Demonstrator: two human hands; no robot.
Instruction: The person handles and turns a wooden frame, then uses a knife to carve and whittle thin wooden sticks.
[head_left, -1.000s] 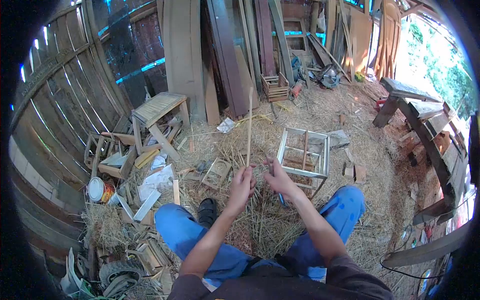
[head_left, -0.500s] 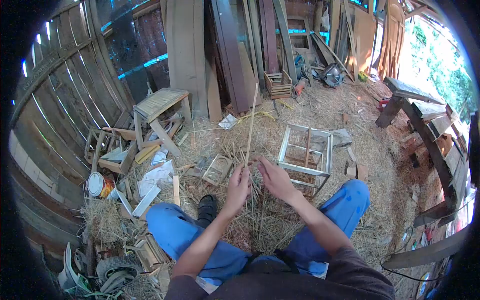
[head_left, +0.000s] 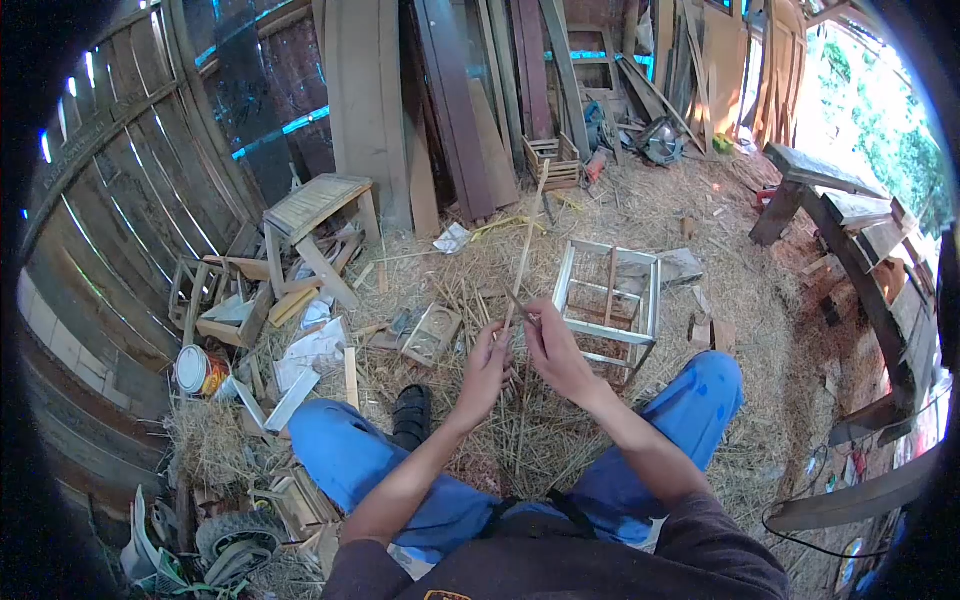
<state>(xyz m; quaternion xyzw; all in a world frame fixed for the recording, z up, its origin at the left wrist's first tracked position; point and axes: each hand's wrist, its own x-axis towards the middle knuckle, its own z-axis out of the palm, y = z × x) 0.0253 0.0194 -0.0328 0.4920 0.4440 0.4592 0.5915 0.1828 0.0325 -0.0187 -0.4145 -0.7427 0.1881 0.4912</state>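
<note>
A long thin wooden strip (head_left: 525, 250) rises from my left hand (head_left: 486, 368), whose fingers are closed around its lower end. Close beside it, my right hand (head_left: 556, 352) is closed on a small dark blade-like tool (head_left: 521, 306), probably a knife, which points up and left and crosses near the strip. Below and behind both hands, thin sticks and straw (head_left: 515, 430) lie on the ground between my knees.
A white wooden frame (head_left: 652, 300) stands right of my hands. At left are a small slatted table (head_left: 318, 204), a paint can (head_left: 197, 370) and a wooden box (head_left: 238, 318). Planks (head_left: 370, 120) lean at the back; a wooden bench (head_left: 865, 260) stands far right.
The strip's top has tilted to the right and away. Both hands have shifted slightly right and down, and the dark tool in my right hand now shows more clearly.
</note>
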